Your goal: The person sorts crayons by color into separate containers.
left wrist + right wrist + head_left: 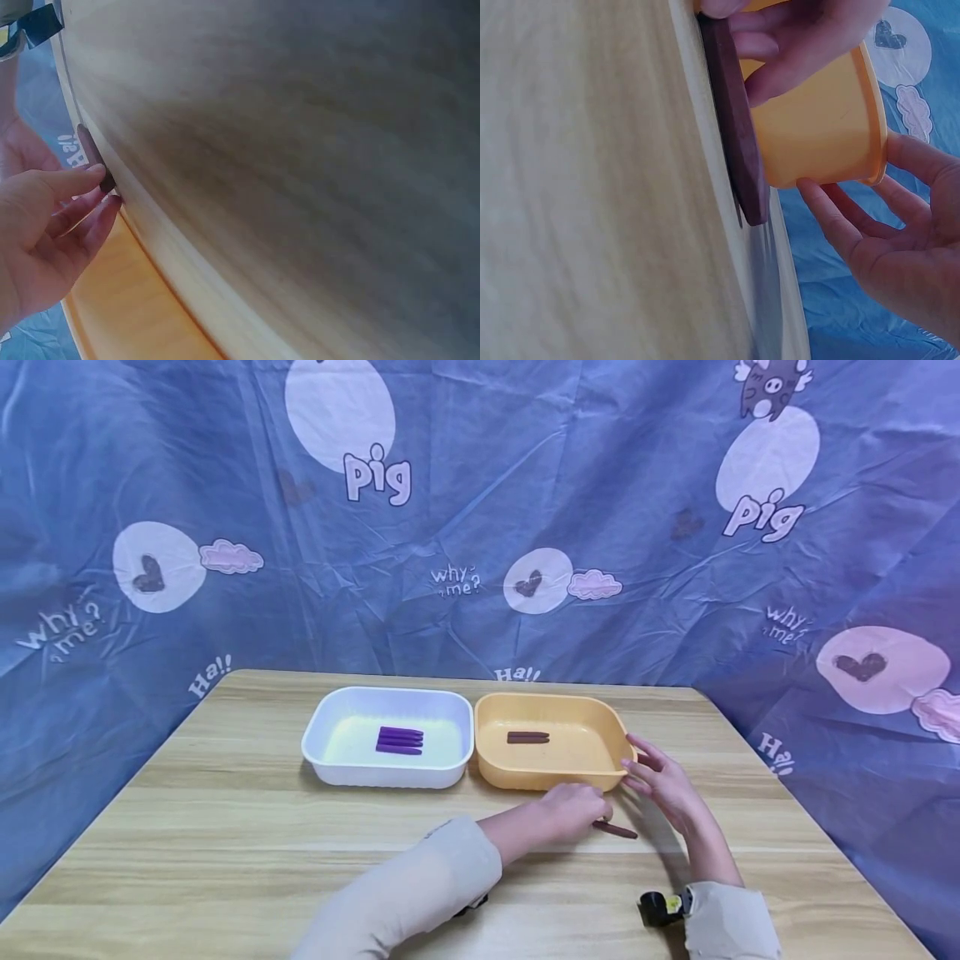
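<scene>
My left hand [577, 810] pinches the end of a dark brown crayon [615, 830] between thumb and fingers, low over the table in front of the orange tray [551, 781]. The crayon's tapered end points right; the left wrist view shows the thumb on the crayon [91, 150]. Beside the orange tray, my right hand [670, 785] touches its right end, fingers spread and nearly straight at the rim and outer wall, as the right wrist view also shows. Inside that tray lie brown crayons [528, 737], side by side.
A white tray [387, 777] stands directly left of the orange one, holding several purple crayons [400, 741] in a row. Both trays stand toward the back of the wooden table [225, 827]. Behind it hangs a blue printed cloth [450, 527].
</scene>
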The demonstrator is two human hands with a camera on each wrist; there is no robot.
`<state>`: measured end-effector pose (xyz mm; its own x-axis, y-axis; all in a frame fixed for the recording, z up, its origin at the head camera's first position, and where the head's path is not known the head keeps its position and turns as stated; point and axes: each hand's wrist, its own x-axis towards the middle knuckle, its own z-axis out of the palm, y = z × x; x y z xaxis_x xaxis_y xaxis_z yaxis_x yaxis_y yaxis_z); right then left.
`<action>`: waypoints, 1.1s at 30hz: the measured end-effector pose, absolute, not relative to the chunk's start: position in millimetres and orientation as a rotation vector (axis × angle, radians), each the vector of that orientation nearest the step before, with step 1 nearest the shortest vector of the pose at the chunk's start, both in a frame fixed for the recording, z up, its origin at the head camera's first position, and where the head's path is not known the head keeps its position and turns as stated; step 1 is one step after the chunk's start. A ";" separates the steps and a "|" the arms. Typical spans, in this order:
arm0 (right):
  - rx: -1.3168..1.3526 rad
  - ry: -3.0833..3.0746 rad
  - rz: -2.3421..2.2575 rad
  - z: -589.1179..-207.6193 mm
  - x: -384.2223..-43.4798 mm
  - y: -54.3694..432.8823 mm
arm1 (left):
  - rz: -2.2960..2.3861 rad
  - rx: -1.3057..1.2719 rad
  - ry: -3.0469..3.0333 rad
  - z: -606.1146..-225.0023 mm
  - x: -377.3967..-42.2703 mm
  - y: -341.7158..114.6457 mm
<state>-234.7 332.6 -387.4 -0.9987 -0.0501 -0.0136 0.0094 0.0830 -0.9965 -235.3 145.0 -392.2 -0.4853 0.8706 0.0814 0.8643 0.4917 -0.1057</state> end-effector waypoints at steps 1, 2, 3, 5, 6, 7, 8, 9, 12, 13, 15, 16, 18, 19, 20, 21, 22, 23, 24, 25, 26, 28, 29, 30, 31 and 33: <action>-0.044 2.277 -2.096 -387.5 -234.6 332.5 | 0.077 -1.531 -2.603 -392.5 -235.9 145.3; -0.040 2.276 -2.095 -387.6 -234.6 332.2 | 0.072 -1.538 -2.601 -393.1 -236.5 145.7; -0.035 2.277 -2.094 -387.7 -234.5 331.9 | 0.068 -1.546 -2.598 -393.9 -237.1 146.1; -0.035 2.284 -2.084 -387.9 -234.5 331.5 | 0.065 -1.561 -2.592 -395.2 -238.1 146.6; -0.034 2.285 -2.081 -388.0 -234.6 331.4 | 0.061 -1.569 -2.591 -395.6 -238.4 146.6; -0.032 2.284 -2.080 -387.9 -234.6 331.1 | 0.054 -1.581 -2.593 -396.2 -238.8 146.7; -0.030 2.284 -2.080 -387.7 -234.6 330.7 | 0.047 -1.590 -2.597 -396.5 -239.0 146.5; -0.030 2.285 -2.078 -387.5 -234.7 330.4 | 0.044 -1.599 -2.601 -396.6 -239.1 146.1; -0.032 2.286 -2.079 -386.5 -234.7 329.6 | 0.019 -1.615 -2.626 -393.9 -238.3 143.2; -0.038 2.288 -2.078 -386.3 -234.6 329.5 | 0.010 -1.612 -2.638 -392.4 -237.9 141.8; -0.047 2.293 -2.077 -385.9 -234.6 329.6 | 0.002 -1.593 -2.668 -388.2 -236.8 138.6; -0.054 2.297 -2.075 -385.6 -234.5 329.7 | 0.001 -1.580 -2.685 -385.7 -236.3 137.0; -0.057 2.304 -2.071 -385.5 -234.5 330.1 | 0.011 -1.561 -2.700 -381.5 -235.3 134.0; -0.059 2.310 -2.065 -385.5 -234.5 330.5 | 0.007 -1.553 -2.710 -378.9 -234.8 132.6; -0.055 2.313 -2.060 -385.5 -234.6 330.8 | 0.009 -1.547 -2.711 -376.5 -234.3 131.3; -0.055 2.319 -2.051 -385.6 -234.7 331.2 | 0.008 -1.546 -2.704 -374.1 -233.9 130.2; -0.047 2.321 -2.048 -385.7 -234.9 331.5 | 0.002 -1.545 -2.698 -371.6 -233.4 129.0; -0.040 2.324 -2.045 -385.9 -235.1 331.8 | -0.013 -1.544 -2.695 -368.8 -232.9 127.7; -0.037 2.328 -2.039 -386.0 -235.2 332.0 | -0.027 -1.539 -2.691 -366.2 -232.4 126.4; -0.036 2.332 -2.033 -386.4 -235.5 332.3 | -0.041 -1.535 -2.693 -363.5 -232.2 125.3; -0.037 2.333 -2.031 -386.8 -235.7 332.5 | -0.051 -1.525 -2.697 -361.2 -232.0 124.2; -0.038 2.338 -2.026 -387.5 -235.8 332.8 | -0.071 -1.507 -2.710 -356.4 -231.9 121.8; -0.038 2.341 -2.022 -387.8 -235.7 332.8 | -0.072 -1.497 -2.716 -354.0 -232.1 120.7; -0.039 2.343 -2.018 -388.0 -235.5 333.0 | -0.068 -1.488 -2.719 -352.0 -232.7 119.7; -0.038 2.344 -2.019 -388.3 -235.4 333.1 | -0.066 -1.479 -2.724 -350.1 -233.7 118.8; -0.035 2.345 -2.015 -388.4 -234.8 333.3 | -0.054 -1.461 -2.728 -346.3 -235.9 116.5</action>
<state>-234.8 333.3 -388.4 -0.9985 -0.0495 -0.0230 0.0153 0.1507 -0.9885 -235.9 116.5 -346.3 -0.5534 0.8310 0.0574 0.8326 0.5538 0.0088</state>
